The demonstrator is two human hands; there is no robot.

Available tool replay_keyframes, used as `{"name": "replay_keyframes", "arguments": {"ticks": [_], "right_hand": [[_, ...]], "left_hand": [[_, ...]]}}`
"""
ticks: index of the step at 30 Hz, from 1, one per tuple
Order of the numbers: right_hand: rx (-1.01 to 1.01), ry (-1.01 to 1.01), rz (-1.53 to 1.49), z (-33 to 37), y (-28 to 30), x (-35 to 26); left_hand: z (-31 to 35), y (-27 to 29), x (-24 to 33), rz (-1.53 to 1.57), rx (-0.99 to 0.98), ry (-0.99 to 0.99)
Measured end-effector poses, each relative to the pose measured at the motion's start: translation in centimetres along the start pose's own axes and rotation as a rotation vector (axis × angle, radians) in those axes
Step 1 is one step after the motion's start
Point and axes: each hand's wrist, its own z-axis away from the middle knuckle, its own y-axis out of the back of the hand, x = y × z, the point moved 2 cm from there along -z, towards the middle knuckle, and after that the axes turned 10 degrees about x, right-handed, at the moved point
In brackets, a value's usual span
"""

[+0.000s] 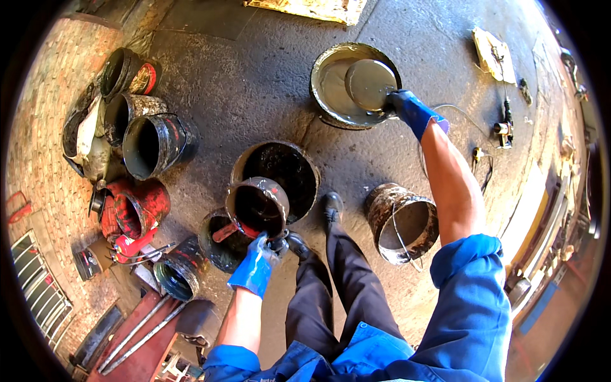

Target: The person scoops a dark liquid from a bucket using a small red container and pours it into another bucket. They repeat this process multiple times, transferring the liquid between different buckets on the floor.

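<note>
My right hand point(410, 113), in a blue glove, is closed on the edge or handle of a round pan point(368, 83). That pan is covered with grey slurry and sits over a wide bucket point(318, 89) holding more of the same slurry. My left hand point(254, 264), also gloved in blue, grips the near rim of a small dark pot point(256, 207) with red on its inner side. The pot overlaps a large black-lined bucket point(299, 169); whether it rests on the rim cannot be made out. Beside it stands another dark bucket point(219, 245), with a reddish handle-like piece across it.
Several stained buckets point(153, 146) cluster at the left, near a red-painted one point(143, 207). A crusted bucket point(401, 223) with a wire handle stands right of my legs. Cables and a tool point(504, 130) lie at the right. Metal rods point(143, 334) lie lower left.
</note>
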Motion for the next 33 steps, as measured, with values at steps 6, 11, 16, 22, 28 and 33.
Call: {"name": "replay_keyframes", "arguments": {"ticks": [6, 11, 16, 22, 28, 33], "right_hand": [[-0.06, 0.066, 0.066, 2.7, 2.1, -1.7], [-0.055, 0.056, 0.167, 6.4, 2.1, -3.2], [-0.065, 0.124, 0.212, 10.8, 1.0, -3.1], [-0.26, 0.213, 0.435, 15.7, -3.7, 0.3], [-0.568, 0.443, 0.682, 24.8, -9.4, 3.2], [-0.624, 0.552, 0.741, 27.5, -12.5, 8.1]], "left_hand": [[0.4, 0.2, -0.7, 0.019, -0.037, 0.041], [2.1, 0.2, -0.9, -0.034, -0.038, -0.034], [3.5, 0.3, -0.7, -0.065, -0.163, -0.066], [3.5, 2.0, 0.5, -0.092, -0.205, -0.099], [1.5, 5.9, 2.9, -0.138, -0.105, -0.306], [-0.3, 8.0, 4.3, 0.038, 0.118, -0.34]]}}
